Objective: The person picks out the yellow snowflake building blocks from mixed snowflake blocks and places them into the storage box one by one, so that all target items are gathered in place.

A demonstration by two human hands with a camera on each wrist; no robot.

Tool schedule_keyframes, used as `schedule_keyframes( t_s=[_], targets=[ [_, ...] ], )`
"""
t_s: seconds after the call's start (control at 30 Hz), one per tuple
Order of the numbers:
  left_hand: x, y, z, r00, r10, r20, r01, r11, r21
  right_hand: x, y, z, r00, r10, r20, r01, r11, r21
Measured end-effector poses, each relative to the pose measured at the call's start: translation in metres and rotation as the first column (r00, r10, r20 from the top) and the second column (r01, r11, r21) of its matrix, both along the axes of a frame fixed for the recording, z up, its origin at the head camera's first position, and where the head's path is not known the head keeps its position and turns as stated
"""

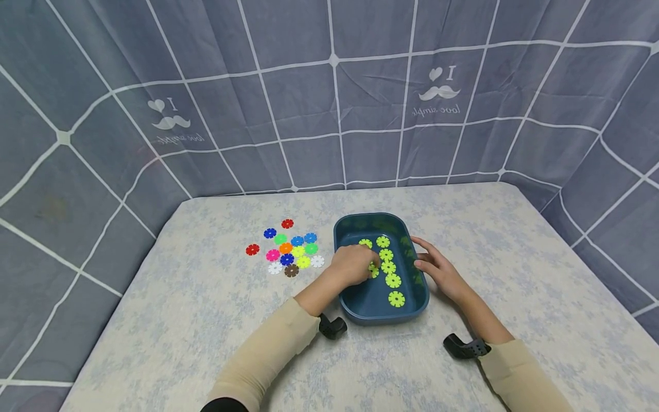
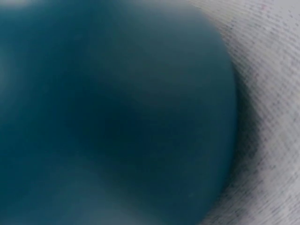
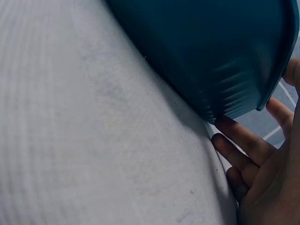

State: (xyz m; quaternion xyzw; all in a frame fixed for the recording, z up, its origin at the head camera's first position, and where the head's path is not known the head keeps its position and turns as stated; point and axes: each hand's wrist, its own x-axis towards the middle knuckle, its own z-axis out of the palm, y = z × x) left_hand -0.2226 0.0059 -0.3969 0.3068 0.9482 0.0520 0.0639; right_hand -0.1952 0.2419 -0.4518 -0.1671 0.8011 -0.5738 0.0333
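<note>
A dark teal plastic tray (image 1: pixel 360 309) with raised walls stands on the table. Several yellow-green notched discs (image 1: pixel 393 280) lie inside it, roughly in two columns. My left hand (image 1: pixel 355 265) reaches over the tray's left wall, its fingers bent down onto a yellow-green disc (image 1: pixel 373 272) and seeming to pinch it; the fingertips partly hide it. Against the tray's right side rests my right hand (image 1: pixel 440 274), fingers spread and touching the outer wall and rim. The right wrist view shows those fingertips (image 3: pixel 227 124) by the wall. Only blurred teal tray wall (image 2: pixel 154 117) fills most of the left wrist view.
Left of the tray, loose notched discs lie in a cluster, among them a red disc (image 1: pixel 252 249), an orange disc (image 1: pixel 285 248), a brown disc (image 1: pixel 291 270) and a white disc (image 1: pixel 317 261). A grey-blue curtain (image 1: pixel 309 114) with white lines surrounds the pale table (image 1: pixel 180 320).
</note>
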Motion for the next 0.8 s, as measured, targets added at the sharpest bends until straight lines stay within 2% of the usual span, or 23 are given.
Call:
schedule_keyframes(
  t_s=[0.23, 0.37, 0.47, 0.6, 0.8],
  targets=[
    [0.001, -0.001, 0.0, 1.0, -0.003, -0.022, 0.004, 1.0, 0.021, 0.0, 0.0, 0.0, 1.0, 0.005, -0.004, -0.005, 1.0, -0.001],
    [0.0, -0.003, -0.002, 0.999, -0.015, -0.049, 0.02, 0.996, 0.089, 0.0, 0.0, 0.0, 1.0, 0.004, 0.0, -0.004, 1.0, -0.004],
    [0.0, -0.006, -0.003, 0.997, -0.025, -0.078, 0.038, 0.985, 0.167, 0.0, 0.0, 0.0, 1.0, 0.001, 0.003, -0.001, 1.0, -0.005],
    [0.001, -0.009, -0.005, 0.994, -0.016, -0.109, 0.048, 0.952, 0.302, -0.001, 0.0, -0.001, 1.0, -0.003, 0.004, 0.003, 1.0, -0.001],
    [0.004, -0.014, -0.007, 0.989, 0.027, -0.144, 0.046, 0.876, 0.481, 0.0, 0.0, -0.002, 1.0, -0.01, 0.006, 0.01, 1.0, 0.007]
  ],
)
